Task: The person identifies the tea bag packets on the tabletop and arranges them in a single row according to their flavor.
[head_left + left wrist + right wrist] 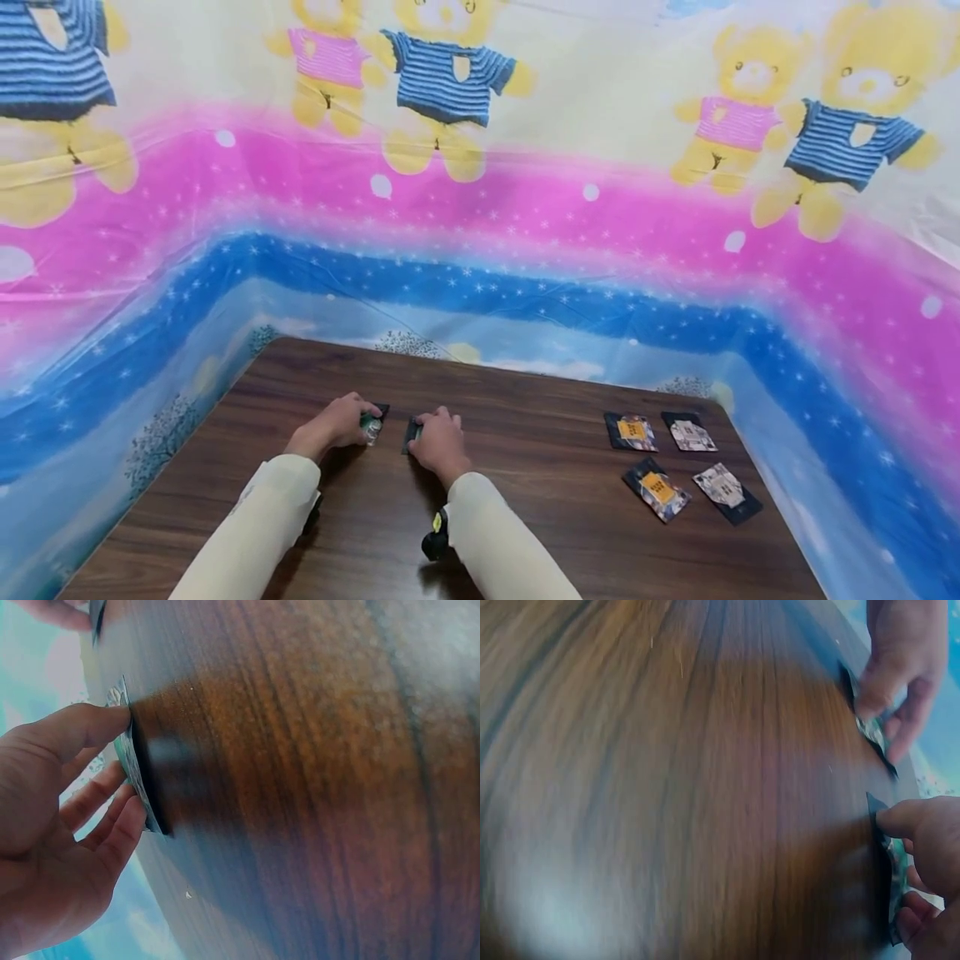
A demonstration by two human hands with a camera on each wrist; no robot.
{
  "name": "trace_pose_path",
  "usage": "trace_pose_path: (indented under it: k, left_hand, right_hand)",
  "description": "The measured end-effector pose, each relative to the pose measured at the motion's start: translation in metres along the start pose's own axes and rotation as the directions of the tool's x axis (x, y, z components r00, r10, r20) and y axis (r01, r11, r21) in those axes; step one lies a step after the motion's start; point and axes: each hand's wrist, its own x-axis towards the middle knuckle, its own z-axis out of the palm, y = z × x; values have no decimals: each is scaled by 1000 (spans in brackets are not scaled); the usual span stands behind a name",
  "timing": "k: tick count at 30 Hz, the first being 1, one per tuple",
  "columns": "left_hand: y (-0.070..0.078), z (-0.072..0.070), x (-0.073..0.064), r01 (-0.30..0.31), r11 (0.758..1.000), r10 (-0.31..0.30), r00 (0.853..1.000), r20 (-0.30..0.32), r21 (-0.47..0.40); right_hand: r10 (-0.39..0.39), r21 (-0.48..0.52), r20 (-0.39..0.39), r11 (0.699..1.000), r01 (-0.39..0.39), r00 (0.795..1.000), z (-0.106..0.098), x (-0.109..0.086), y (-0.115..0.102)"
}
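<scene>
My left hand (pixel 341 423) grips a small dark sachet with a green and white printed face (pixel 372 427) by its edges, thumb on one side and fingers on the other. Just to the right, my right hand (pixel 441 443) holds a second dark sachet with some green on it (pixel 411 433), mostly covered by the fingers in the head view. In the right wrist view this second sachet (pixel 883 847) lies between thumb and fingertips. Both sachets are at the tabletop, side by side with a gap between them; whether they lie fully flat is hard to tell.
On the right of the brown wooden table (pixel 540 500) lie two sachets with orange labels, one behind (pixel 632 432) and one in front (pixel 656 489). Beside them are two with whitish labels (pixel 690 432) (pixel 727 492). A bear-printed curtain (pixel 480 217) surrounds the table.
</scene>
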Motion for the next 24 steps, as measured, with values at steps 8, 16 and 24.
trace_pose_path:
  k: [8,16,24]
  left_hand:
    - [4,3,0,-21,999,22,1000,-19,25]
    - [7,6,2,-25,999,26,999,-19,35]
    - [2,0,-5,-10,999,11,1000,-28,45]
  right_hand:
    - [-8,-53,-46,999,6,999,10,1,-15]
    - [-8,-28,-67,1000,6,998,13,4,-10]
    - [-82,12,-127,996,84,989,11,-2,-9]
